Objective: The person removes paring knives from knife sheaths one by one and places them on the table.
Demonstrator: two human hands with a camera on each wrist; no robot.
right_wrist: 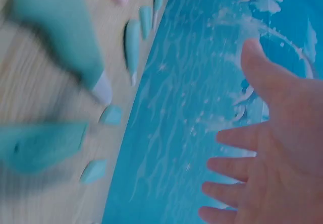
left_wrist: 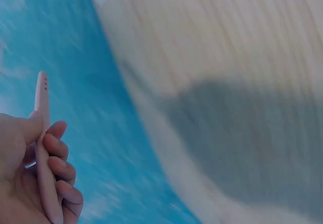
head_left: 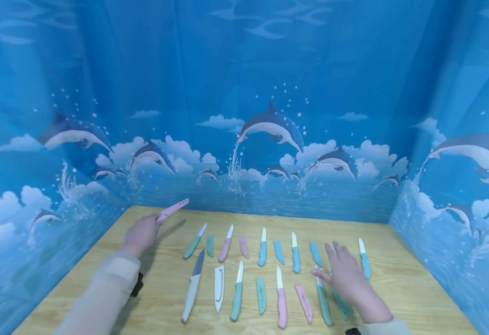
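Note:
At the table's far left, my left hand (head_left: 141, 235) grips a pink knife in its pink sheath (head_left: 173, 209), raised above the tabletop. In the left wrist view the fingers curl round the handle, and the sheath's holed tip (left_wrist: 44, 85) points up. My right hand (head_left: 349, 277) hovers at the right with fingers spread and holds nothing. Beneath and beside it lie a green knife (head_left: 324, 304) and a green sheath (head_left: 341, 307), partly hidden by the hand. A blue knife (head_left: 365, 265) lies just beyond it, and a blue sheath (head_left: 315, 254) is to its left.
Two rows of bare-bladed knives and separate sheaths cover the wooden table (head_left: 152, 302). The front row includes a white knife (head_left: 191, 295), white sheath (head_left: 219, 288) and pink knife (head_left: 282, 307). A blue dolphin-print curtain (head_left: 244, 70) encloses the back and sides.

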